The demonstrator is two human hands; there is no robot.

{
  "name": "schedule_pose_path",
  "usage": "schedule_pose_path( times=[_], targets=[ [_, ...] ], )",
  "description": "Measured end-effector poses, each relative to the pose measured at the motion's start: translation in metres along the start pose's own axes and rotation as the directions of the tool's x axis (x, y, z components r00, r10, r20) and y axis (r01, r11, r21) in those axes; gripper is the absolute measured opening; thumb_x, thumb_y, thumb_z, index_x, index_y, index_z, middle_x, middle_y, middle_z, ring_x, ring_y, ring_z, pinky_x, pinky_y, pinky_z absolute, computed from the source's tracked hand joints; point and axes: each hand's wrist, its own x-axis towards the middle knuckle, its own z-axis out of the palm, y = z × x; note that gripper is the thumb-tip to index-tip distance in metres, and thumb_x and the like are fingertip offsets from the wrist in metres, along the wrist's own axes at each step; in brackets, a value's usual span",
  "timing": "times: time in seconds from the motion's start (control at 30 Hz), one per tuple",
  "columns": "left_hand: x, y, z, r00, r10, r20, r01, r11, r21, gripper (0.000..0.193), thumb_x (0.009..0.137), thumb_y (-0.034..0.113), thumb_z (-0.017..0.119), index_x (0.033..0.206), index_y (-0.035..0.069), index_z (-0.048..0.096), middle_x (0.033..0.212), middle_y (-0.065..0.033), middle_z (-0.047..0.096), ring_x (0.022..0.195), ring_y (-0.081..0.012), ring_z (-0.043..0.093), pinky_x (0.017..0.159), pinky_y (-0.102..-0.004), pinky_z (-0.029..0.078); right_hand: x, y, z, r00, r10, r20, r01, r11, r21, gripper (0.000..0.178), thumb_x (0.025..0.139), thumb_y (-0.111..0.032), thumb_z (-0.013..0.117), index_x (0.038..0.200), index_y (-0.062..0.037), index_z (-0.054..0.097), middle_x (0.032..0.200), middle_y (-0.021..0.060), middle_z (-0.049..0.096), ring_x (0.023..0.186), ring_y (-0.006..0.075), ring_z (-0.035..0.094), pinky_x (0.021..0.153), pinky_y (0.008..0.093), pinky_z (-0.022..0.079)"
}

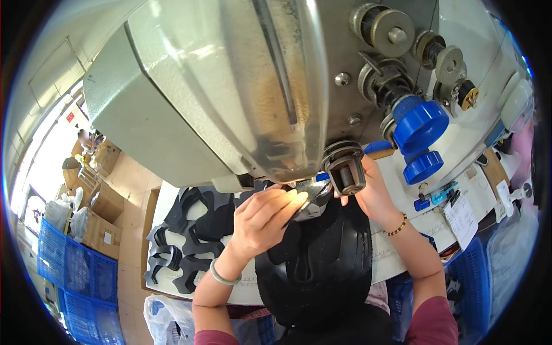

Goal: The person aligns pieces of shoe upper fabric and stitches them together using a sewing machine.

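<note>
A black shoe upper (313, 259) is held up under the head of a grey sewing machine (230, 92), at about 12 o'clock from the person's chest. The left hand (261, 215) is pinched on the upper's top edge, its fingers (287, 198) closed on the material just left of the needle area (the needle itself is hidden). The right hand (374, 192) lies at 2 o'clock behind the roller wheel (345, 167); whether it grips cannot be told. The edge is best kept taut and level — fingertips clear of the wheel. Black cut pieces (184, 241) lie on the tabletop (167, 198) at 9 o'clock.
</note>
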Motion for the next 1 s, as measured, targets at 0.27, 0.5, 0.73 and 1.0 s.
schedule_pose_path(
  times=[0.27,0.5,0.73,1.0],
  targets=[
    [0.013,0.018,-0.002,0.996,-0.081,0.045,0.074,0.986,0.146,0.025,0.071,0.01,0.076,0.093,0.003,0.067,0.087,-0.0044,0.06,0.083,-0.0209,0.06,0.073,-0.0322,0.051,-0.006,-0.002,-0.001,0.999,0.051,0.006,-0.051,0.962,0.267,0.026,0.092,-0.02,0.053,0.102,0.004,0.06,0.088,0.0139,0.066,0.068,0.0211,0.065,0.057,0.0294,0.053],
    [0.013,0.02,0.002,0.999,-0.052,0.005,0.051,0.989,0.139,0.025,0.07,0.005,0.075,0.093,0.001,0.067,0.085,-0.0039,0.059,0.081,-0.02,0.06,0.07,-0.0317,0.051,-0.009,-0.001,-0.001,0.998,0.032,0.046,-0.047,0.928,0.37,0.027,0.094,-0.019,0.05,0.094,0.0049,0.062,0.082,0.0157,0.066,0.073,0.0215,0.065,0.073,0.0328,0.052],
    [0.013,0.023,0.003,0.996,-0.08,0.035,0.072,0.979,0.19,0.023,0.069,0.005,0.075,0.091,0.001,0.068,0.086,-0.0032,0.059,0.081,-0.02,0.061,0.07,-0.0308,0.052,-0.01,-0.002,-0.003,0.998,0.06,0.021,-0.063,0.905,0.421,0.024,0.089,-0.011,0.053,0.078,0.008,0.064,0.075,0.0178,0.066,0.072,0.0244,0.065,0.068,0.0326,0.051],
    [0.009,0.02,0.005,0.998,-0.054,-0.011,0.056,0.98,0.191,0.026,0.066,0.001,0.076,0.091,0.001,0.068,0.086,-0.0049,0.06,0.077,-0.024,0.059,0.068,-0.0338,0.051,-0.028,-0.013,0.016,0.987,0.102,-0.125,-0.057,0.944,0.324,0.017,0.084,-0.001,0.045,0.075,0.0061,0.059,0.076,0.0184,0.063,0.067,0.0293,0.064,0.059,0.0343,0.051]
  ],
)
